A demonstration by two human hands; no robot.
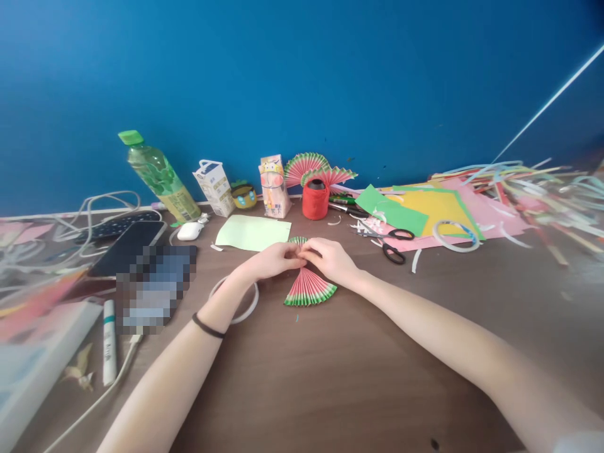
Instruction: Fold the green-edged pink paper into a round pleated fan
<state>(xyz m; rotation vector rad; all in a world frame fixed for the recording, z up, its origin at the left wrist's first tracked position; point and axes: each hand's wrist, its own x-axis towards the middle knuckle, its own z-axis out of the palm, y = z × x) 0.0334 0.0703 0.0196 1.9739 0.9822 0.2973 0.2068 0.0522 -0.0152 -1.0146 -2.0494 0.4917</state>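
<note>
A pleated paper fan (310,289), pink with a green and white edge, lies on the brown table in the middle of the head view. Its lower half spreads toward me, and a bit of its upper half shows beyond my fingers. My left hand (278,258) pinches the fan's narrow centre from the left. From the right, my right hand (330,259) pinches the same spot, the fingertips of both meeting there. The exact grip is hidden by the fingers. Under my left forearm lies a white tape ring (252,308), partly covered.
Behind the hands are a pale green sheet (253,233), a red spool (315,200), more fans (306,168) and scissors (394,242). Coloured paper (443,211) and strips lie right. Left are a leaning bottle (160,176), phones (129,245) and a marker (109,343).
</note>
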